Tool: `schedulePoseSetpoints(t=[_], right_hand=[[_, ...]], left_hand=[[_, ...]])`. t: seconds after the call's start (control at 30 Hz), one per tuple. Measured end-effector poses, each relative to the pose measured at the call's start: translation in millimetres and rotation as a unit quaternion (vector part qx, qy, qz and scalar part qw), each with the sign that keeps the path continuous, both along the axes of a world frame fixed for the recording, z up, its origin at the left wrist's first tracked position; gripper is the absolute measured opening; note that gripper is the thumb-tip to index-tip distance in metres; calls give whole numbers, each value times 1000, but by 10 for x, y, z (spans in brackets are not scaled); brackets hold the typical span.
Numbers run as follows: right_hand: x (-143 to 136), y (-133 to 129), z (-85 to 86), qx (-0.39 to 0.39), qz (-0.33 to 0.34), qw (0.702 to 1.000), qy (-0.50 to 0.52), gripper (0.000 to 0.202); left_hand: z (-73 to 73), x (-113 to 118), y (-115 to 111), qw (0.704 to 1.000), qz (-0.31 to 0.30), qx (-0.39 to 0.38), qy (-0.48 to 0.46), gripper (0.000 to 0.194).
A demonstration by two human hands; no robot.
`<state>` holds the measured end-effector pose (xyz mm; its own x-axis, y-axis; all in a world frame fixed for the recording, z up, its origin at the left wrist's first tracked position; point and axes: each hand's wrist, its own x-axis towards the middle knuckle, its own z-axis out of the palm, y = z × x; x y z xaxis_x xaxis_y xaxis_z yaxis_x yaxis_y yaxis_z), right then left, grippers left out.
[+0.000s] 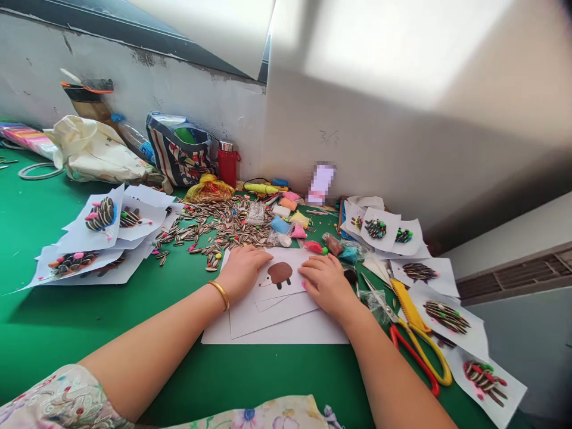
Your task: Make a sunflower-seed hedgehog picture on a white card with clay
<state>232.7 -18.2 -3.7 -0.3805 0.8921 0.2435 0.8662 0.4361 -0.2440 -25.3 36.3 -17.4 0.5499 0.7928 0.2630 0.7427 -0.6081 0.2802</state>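
A sheet of white paper with a brown hedgehog picture (279, 273) lies in front of me, on top of several other white sheets (277, 332). My left hand (241, 273) rests on the left side of the hedgehog sheet, its fingers stretched out toward the picture. On the right side, my right hand (328, 285) lies over the paper with its fingers spread and lightly bent. Neither hand grips anything that I can see. Striped sunflower seeds (223, 223) are strewn beyond the sheets, beside small bags of coloured clay (280, 225).
Seed-covered hedgehog sheets are stacked at the left (134, 271) and spread along the right (451, 316). Red- and yellow-handled scissors (420, 345) and a yellow cutter (409, 304) lie right of my right hand. A red flask (227, 167) and striped bag (183, 155) stand by the wall.
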Motion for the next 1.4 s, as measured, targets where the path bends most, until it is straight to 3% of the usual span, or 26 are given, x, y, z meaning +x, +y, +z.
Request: schedulePoseSetpoints(t=[0.4,0.57,0.8,0.93,1.1,1.2,1.27,1.33,1.4], right_hand=[[-40,33,-97,-18,0,1000,19,33],[-56,26,-97,-20,-4,999,29,31],[-62,20,-103,-19,-9,999,36,31],[-63,14,-105,-16,-13,999,34,30],[-68,1,-78,-24,-12,999,38,31],[-73,-8,-81,-27,-11,999,43,31],[-77,-12,-91,-26,-13,999,41,32],[-82,-15,-100,-25,-17,999,36,32],[-86,-14,-100,-28,-19,999,36,32]], left_hand=[[18,-142,249,997,46,32,-44,27],[100,-112,333,995,88,34,-31,30],[321,-27,809,978,208,4,14,55],[313,78,1060,968,249,-13,20,74],[251,56,1113,965,264,4,7,58],[271,49,1086,958,286,13,-15,58],[306,144,1087,957,282,17,-64,60],[356,316,1121,972,190,-2,-141,62],[417,490,1185,981,123,-9,-147,65]])
